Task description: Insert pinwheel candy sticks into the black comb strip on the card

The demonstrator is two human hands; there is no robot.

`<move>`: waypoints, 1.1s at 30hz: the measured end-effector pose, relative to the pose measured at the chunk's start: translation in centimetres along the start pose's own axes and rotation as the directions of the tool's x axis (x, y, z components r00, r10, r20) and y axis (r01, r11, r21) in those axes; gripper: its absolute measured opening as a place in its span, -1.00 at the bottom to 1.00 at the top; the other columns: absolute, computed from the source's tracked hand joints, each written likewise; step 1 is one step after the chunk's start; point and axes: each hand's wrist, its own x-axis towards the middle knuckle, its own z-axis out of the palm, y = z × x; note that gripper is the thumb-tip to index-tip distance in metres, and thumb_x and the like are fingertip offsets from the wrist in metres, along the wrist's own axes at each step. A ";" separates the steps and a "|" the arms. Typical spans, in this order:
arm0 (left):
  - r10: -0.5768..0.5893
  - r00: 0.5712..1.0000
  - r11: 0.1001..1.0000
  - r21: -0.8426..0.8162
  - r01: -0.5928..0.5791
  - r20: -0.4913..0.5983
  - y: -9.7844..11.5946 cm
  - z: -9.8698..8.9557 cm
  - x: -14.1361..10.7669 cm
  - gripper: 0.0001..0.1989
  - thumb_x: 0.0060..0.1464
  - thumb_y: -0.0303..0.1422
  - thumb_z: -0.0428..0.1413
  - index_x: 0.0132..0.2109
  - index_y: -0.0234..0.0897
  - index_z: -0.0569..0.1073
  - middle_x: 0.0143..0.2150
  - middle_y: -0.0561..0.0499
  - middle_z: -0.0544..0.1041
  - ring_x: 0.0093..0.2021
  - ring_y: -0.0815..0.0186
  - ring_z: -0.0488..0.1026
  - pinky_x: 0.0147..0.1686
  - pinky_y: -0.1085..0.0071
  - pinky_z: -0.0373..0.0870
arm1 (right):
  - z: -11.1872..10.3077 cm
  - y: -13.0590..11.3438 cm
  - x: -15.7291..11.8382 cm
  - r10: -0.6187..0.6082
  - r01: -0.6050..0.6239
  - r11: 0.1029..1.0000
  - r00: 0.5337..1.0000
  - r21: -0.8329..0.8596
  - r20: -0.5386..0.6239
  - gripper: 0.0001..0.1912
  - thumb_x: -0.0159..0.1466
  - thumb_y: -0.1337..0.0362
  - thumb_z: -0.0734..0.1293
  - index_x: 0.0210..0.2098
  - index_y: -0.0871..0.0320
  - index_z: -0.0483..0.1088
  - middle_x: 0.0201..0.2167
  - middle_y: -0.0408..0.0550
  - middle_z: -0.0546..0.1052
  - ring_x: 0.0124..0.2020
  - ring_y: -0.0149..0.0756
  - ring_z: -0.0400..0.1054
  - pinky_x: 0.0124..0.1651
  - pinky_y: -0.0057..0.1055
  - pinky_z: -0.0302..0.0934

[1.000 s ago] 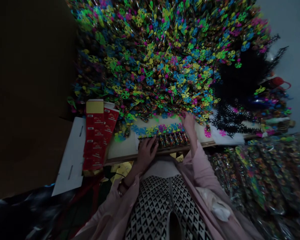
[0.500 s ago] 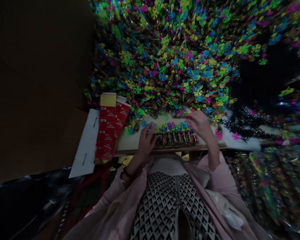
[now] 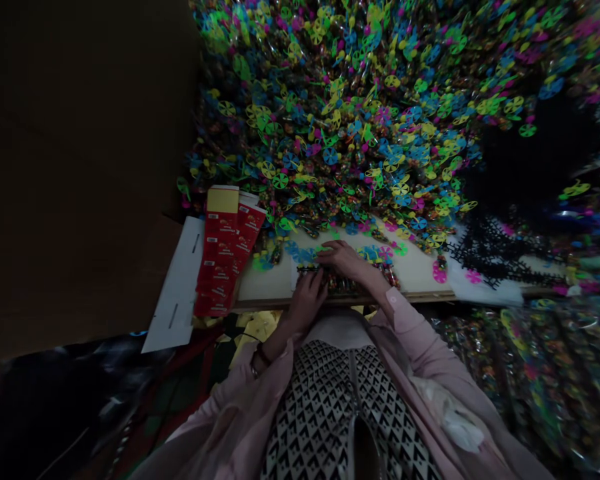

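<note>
A row of small clear tubes (image 3: 391, 277) filled with coloured beads or candies lies along the table's front edge. Their bright pinwheel tops (image 3: 385, 253) point away from me. My left hand (image 3: 307, 298) is at the row's left end, fingers together against a black toothed strip (image 3: 307, 269); its grip is partly hidden. Across the row reaches my right hand (image 3: 347, 261), palm down, its fingers stretched leftward and slightly apart above the left hand. It covers the middle of the row, and its thumb is hidden.
A big heap of pinwheel-topped tubes (image 3: 330, 133) fills the table's far side. Red printed cards (image 3: 220, 260) and a white slotted board (image 3: 175, 287) lie at left. Black toothed strips (image 3: 495, 253) are piled at right, near bagged tubes (image 3: 540, 373).
My right hand has come from the heap's near edge leftward and down over the row. My left hand has shifted slightly right and nearer to me, its fingers closing together.
</note>
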 end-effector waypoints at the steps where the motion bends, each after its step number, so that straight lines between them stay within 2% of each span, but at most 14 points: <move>1: 0.001 1.000 1.000 0.001 -0.001 0.002 0.1 0.0 0.0 -0.56 0.24 -0.32 -0.04 0.24 -0.30 0.23 -0.01 -0.22 0.40 0.04 0.16 0.37 0.07 0.12 0.36 | 0.1 -0.3 -0.2 0.004 -0.004 1.000 1.000 -0.004 -0.005 -0.60 0.21 0.48 0.28 -0.01 0.02 0.46 0.03 -0.05 0.49 0.19 -0.13 0.16 0.17 -0.16 0.02; 8: 0.022 0.999 0.999 0.031 -0.023 0.046 -0.4 0.2 -0.4 -0.58 0.23 -0.39 -0.06 0.22 -0.30 0.25 -0.03 -0.22 0.40 0.03 0.14 0.36 0.05 0.07 0.35 | 2.2 -1.9 -2.2 0.082 -0.082 0.997 0.995 0.000 -0.062 -0.32 0.15 0.59 0.18 0.22 0.02 0.22 0.25 -0.01 0.27 0.33 -0.11 -0.05 0.29 0.12 -0.19; 10: 0.004 0.999 0.999 0.037 -0.006 0.049 -0.3 0.3 -0.4 -0.59 0.22 -0.40 -0.05 0.20 -0.31 0.27 -0.04 -0.22 0.40 0.02 0.13 0.36 0.05 0.06 0.35 | 2.7 -2.0 -2.7 0.080 -0.080 0.997 0.993 0.007 -0.084 -0.30 0.15 0.59 0.15 0.24 0.03 0.18 0.26 0.01 0.24 0.34 -0.12 -0.06 0.28 0.12 -0.19; 12: -0.020 0.999 0.999 0.047 0.018 0.046 0.0 0.0 -0.3 -0.60 0.21 -0.39 -0.03 0.19 -0.30 0.29 -0.05 -0.22 0.40 0.01 0.12 0.35 0.04 0.06 0.34 | 2.9 -1.3 -3.5 0.155 -0.154 0.988 0.969 0.021 -0.190 -0.40 0.21 0.54 0.12 0.21 0.07 0.22 0.21 0.05 0.32 0.29 -0.15 0.04 0.27 0.03 -0.09; 13: -0.027 0.998 0.998 0.056 0.025 0.050 0.2 -0.2 -0.3 -0.60 0.21 -0.38 -0.02 0.19 -0.28 0.30 -0.05 -0.21 0.40 0.01 0.12 0.35 0.04 0.07 0.34 | 2.8 -0.5 -4.1 0.252 -0.252 0.967 0.926 0.034 -0.280 -0.47 0.26 0.50 0.10 0.18 0.10 0.26 0.15 0.07 0.37 0.24 -0.16 0.12 0.24 -0.03 -0.02; 15: -0.032 0.998 0.997 0.071 0.027 0.060 0.7 -0.9 -0.2 -0.58 0.20 -0.33 0.01 0.19 -0.25 0.30 -0.02 -0.19 0.40 0.01 0.12 0.33 0.03 0.09 0.33 | 2.1 1.7 -5.4 0.502 -0.529 0.845 0.736 0.078 -0.455 -0.58 0.33 0.37 0.08 0.14 0.17 0.29 0.04 0.14 0.43 0.12 -0.12 0.21 0.16 -0.09 0.08; 17: -0.035 0.998 0.997 0.065 0.032 0.045 0.8 -1.7 -0.2 -0.57 0.20 -0.31 0.02 0.20 -0.22 0.30 0.02 -0.18 0.39 0.03 0.13 0.32 0.02 0.13 0.32 | 1.2 4.5 -6.8 0.676 -0.743 0.663 0.540 0.094 -0.501 -0.60 0.33 0.25 0.13 0.11 0.23 0.30 0.00 0.22 0.42 0.07 -0.02 0.22 0.09 -0.04 0.12; 18: -0.046 0.999 0.997 0.056 0.044 0.021 0.7 -2.2 -0.1 -0.59 0.20 -0.31 0.01 0.19 -0.22 0.30 0.03 -0.17 0.38 0.03 0.14 0.32 0.02 0.14 0.31 | 0.6 5.9 -7.6 0.723 -0.793 0.605 0.509 0.072 -0.467 -0.59 0.31 0.23 0.17 0.10 0.25 0.30 -0.01 0.25 0.41 0.05 0.03 0.21 0.06 -0.02 0.12; 21: -0.112 0.991 0.992 0.049 0.116 -0.066 -0.5 -3.2 0.3 -0.66 0.23 -0.33 -0.03 0.13 -0.23 0.35 0.03 -0.16 0.38 0.04 0.15 0.31 0.03 0.15 0.28 | -1.1 8.7 -9.2 0.753 -0.799 0.602 0.576 -0.021 -0.318 -0.62 0.27 0.29 0.20 0.05 0.28 0.34 -0.05 0.26 0.42 0.02 0.04 0.22 0.02 -0.04 0.14; 23: -0.151 0.986 0.987 0.049 0.155 -0.077 -1.8 -3.6 0.7 -0.68 0.23 -0.31 -0.02 0.09 -0.25 0.37 0.02 -0.16 0.37 0.05 0.15 0.31 0.05 0.15 0.28 | -2.1 8.6 -9.5 0.686 -0.739 0.672 0.646 -0.049 -0.334 -0.62 0.27 0.37 0.16 0.05 0.24 0.35 -0.05 0.22 0.43 0.03 0.01 0.22 0.04 -0.05 0.14; 26: -0.140 0.990 0.989 -0.041 0.140 0.005 -3.7 -3.7 1.3 -0.72 0.22 -0.29 0.01 0.05 -0.25 0.38 -0.03 -0.12 0.39 0.00 0.22 0.35 0.03 0.24 0.33 | -2.5 5.3 -8.0 0.447 -0.503 0.863 0.801 -0.042 -0.397 -0.59 0.26 0.45 0.12 0.05 0.16 0.37 0.01 0.12 0.42 0.07 -0.07 0.22 0.09 -0.09 0.14; 29: -0.115 0.993 0.985 -0.128 0.119 0.033 -4.8 -3.2 1.8 -0.81 0.24 -0.34 -0.02 -0.08 -0.26 0.43 -0.14 -0.07 0.42 -0.11 0.28 0.40 -0.05 0.31 0.38 | -1.4 0.3 -4.6 0.141 -0.161 0.986 0.947 -0.049 -0.287 -0.57 0.27 0.49 0.14 0.05 0.09 0.39 0.08 0.04 0.41 0.07 -0.15 0.23 0.08 -0.15 0.18; 31: -0.113 0.993 0.983 -0.141 0.115 0.019 -5.1 -2.9 2.0 -0.83 0.24 -0.37 -0.02 -0.15 -0.26 0.45 -0.19 -0.06 0.43 -0.16 0.28 0.40 -0.10 0.32 0.39 | -0.2 -2.4 -2.2 0.010 -0.022 0.997 0.987 -0.072 -0.158 -0.58 0.27 0.48 0.18 0.07 0.07 0.37 0.12 0.01 0.39 0.08 -0.14 0.21 0.06 -0.16 0.20; 33: -0.098 0.995 0.984 -0.148 0.100 0.015 -5.4 -2.8 2.1 -0.83 0.23 -0.40 -0.03 -0.17 -0.27 0.46 -0.22 -0.06 0.44 -0.18 0.28 0.40 -0.12 0.33 0.40 | 0.9 -4.2 -0.5 -0.033 0.028 0.996 0.997 -0.086 -0.064 -0.57 0.27 0.45 0.21 0.11 0.08 0.34 0.15 0.00 0.38 0.10 -0.13 0.19 0.05 -0.17 0.20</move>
